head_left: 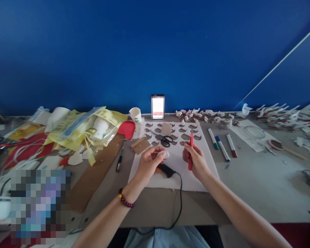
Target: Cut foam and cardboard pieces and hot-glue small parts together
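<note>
Between the thumb and fingers of my left hand [150, 162] is a small white piece [166, 155], too small to make out further. My right hand [197, 160] is wrapped round a red pen [191, 144], held upright and apart from the white piece. Both hands are above a white foam sheet [196, 179] with rows of shapes cut out of its far half. Below my left hand lies a black glue gun [167, 170], partly hidden, its cord running to the table's front edge. Black-handled scissors [166, 140] rest on the sheet beyond my hands.
Three markers [223, 148] lie to the right. Left of the sheet are a black pen [120, 156], a cardboard piece [140, 146], a paper cup [135, 115] and a red heart shape [127, 130]. Yellow packaging [74, 129] clutters the left. White cut pieces [212, 113] line the back.
</note>
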A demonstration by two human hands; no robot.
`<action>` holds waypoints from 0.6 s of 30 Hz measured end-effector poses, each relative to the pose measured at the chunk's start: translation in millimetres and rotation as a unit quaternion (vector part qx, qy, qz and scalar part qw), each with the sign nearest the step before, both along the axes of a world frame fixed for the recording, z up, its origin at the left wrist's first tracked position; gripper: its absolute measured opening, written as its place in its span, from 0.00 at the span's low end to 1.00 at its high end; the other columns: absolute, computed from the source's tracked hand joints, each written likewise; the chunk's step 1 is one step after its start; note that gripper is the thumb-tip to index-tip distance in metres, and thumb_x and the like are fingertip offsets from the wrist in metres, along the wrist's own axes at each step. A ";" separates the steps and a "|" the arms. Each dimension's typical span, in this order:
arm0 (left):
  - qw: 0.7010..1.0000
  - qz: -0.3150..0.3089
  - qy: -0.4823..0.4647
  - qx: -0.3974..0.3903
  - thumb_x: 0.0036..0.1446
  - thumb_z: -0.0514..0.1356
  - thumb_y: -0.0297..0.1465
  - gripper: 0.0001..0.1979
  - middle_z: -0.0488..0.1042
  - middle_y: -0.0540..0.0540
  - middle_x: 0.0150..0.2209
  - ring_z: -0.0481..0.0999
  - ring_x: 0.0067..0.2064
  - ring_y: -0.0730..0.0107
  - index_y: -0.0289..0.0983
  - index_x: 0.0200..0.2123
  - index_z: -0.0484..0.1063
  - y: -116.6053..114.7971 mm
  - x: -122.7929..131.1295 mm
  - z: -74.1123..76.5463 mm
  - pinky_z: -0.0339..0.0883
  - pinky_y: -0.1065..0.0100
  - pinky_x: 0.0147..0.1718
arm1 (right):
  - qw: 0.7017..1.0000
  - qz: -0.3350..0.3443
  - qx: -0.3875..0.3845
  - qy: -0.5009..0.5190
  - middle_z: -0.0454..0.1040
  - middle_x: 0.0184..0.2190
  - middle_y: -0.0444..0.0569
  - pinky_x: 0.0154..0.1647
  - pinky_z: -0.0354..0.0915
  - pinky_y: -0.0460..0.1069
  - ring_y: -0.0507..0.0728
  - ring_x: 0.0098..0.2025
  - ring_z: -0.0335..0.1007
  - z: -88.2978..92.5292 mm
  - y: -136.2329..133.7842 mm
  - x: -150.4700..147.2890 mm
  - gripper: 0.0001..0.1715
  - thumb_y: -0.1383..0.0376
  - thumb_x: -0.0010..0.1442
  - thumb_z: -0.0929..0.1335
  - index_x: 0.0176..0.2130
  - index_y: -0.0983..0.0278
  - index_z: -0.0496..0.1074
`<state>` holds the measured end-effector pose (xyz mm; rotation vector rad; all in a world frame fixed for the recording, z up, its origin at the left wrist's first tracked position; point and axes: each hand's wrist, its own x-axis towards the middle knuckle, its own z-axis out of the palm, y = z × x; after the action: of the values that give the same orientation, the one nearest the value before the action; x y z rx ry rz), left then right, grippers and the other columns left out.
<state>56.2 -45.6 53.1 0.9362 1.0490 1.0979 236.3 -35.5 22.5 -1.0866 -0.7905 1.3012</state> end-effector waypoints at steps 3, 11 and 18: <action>1.000 0.004 0.000 0.004 0.44 0.68 0.35 0.14 0.76 0.48 0.27 0.73 0.26 0.74 0.36 0.35 0.76 0.0 0.4 1.2 0.67 0.72 0.27 | 0.997 0.051 0.022 -0.054 0.54 0.16 0.36 0.16 0.42 0.45 0.47 0.17 0.45 1.6 -4.5 -1.7 0.17 0.52 0.57 0.67 0.36 0.64 0.69; 0.997 0.031 -0.068 0.002 0.38 0.71 0.32 0.18 0.74 0.52 0.29 0.72 0.26 0.79 0.36 0.34 0.71 2.2 2.5 -2.6 0.69 0.74 0.28 | 0.970 0.149 0.079 -0.176 0.58 0.20 0.39 0.19 0.48 0.44 0.48 0.20 0.49 1.8 -13.5 -3.4 0.21 0.50 0.58 0.66 0.40 0.64 0.72; 0.998 0.015 -0.063 0.005 0.37 0.72 0.30 0.19 0.73 0.50 0.33 0.72 0.29 0.77 0.35 0.33 0.71 1.7 3.6 -5.6 0.69 0.74 0.27 | 0.950 0.149 0.088 -0.261 0.63 0.23 0.42 0.22 0.53 0.44 0.49 0.23 0.54 0.6 -14.5 -6.9 0.17 0.52 0.55 0.68 0.34 0.64 0.72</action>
<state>59.7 -43.8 47.6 0.8502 0.9590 1.1729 229.3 -50.0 23.1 -1.2141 -1.4864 1.1667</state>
